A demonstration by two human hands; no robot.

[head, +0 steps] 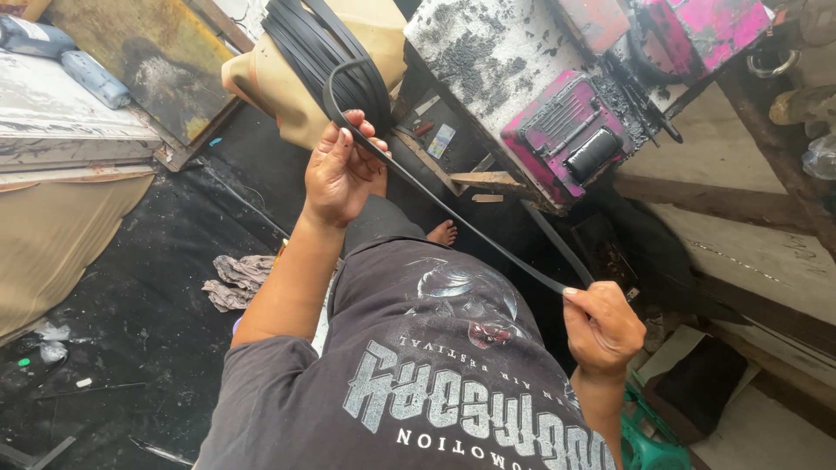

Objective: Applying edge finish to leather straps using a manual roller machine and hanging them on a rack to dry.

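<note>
From the head camera I look down over my own chest and both raised arms. My left hand (340,170) is lifted out in front, fingers curled and pinching a black rubber strip (453,218) where it bends into a loop just above the knuckles. The strip runs taut on a diagonal from there down to my right hand (601,326), which is closed in a loose fist with the strip's near end caught between thumb and fingers. So the strip is stretched between the two hands, off the floor, crossing in front of my dark printed shirt (435,383).

Just beyond the left hand hangs a bundle of black strips (313,43) draped over a tan sack (287,87); the loop I hold appears to lead up into it, though I cannot tell for sure. Beyond the right hand sits a grimy pink machine (575,130) on a sooty bench. Below the left forearm a crumpled rag (237,278) lies on the blackened floor, and a bare foot (442,232) shows under the strip.

I judge the step in hand to be drawing one strip out straight between the hands. The next move calls for steady tension, the left pinch feeding length while the right keeps its grip, without twisting the strip.
</note>
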